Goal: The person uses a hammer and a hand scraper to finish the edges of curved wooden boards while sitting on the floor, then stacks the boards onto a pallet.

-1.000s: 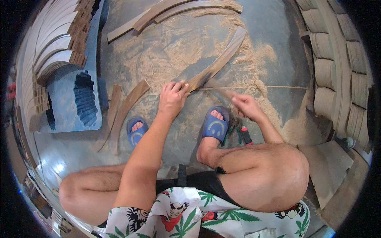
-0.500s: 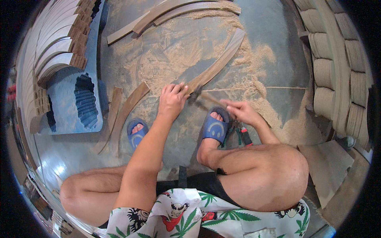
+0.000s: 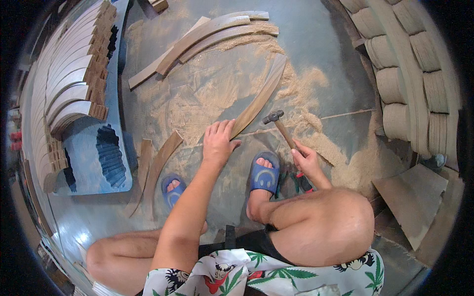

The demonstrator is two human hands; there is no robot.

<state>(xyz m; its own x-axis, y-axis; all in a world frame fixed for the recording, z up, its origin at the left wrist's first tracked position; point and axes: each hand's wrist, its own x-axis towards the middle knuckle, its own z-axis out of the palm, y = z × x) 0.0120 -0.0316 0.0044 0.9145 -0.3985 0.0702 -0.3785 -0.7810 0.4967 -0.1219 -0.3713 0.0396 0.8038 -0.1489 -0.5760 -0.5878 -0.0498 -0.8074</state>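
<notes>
A long curved wooden strip (image 3: 264, 98) lies on the floor ahead, its near end under my left hand (image 3: 217, 142). The fingers of that hand bend over the end, with the thumb out to the right side. My right hand (image 3: 307, 160) is closed round the wooden handle of a hammer (image 3: 284, 129). The hammer's dark head points forward and left, apart from the strip, a little to its right. Part of the strip's near end is hidden by my left hand.
Several curved wooden strips (image 3: 207, 42) lie farther ahead, and two shorter ones (image 3: 163, 157) at left. A blue pallet (image 3: 116, 185) carries stacked curved pieces. Sawdust (image 3: 308, 81) covers the floor. Red-and-black-handled pliers (image 3: 303, 183) lie beside my right foot. Tied bundles (image 3: 395, 93) stand at right.
The hammer head has moved away from the strip's near end, to the right, and my right hand with it. My left hand stays at that end. The whole view has shifted slightly.
</notes>
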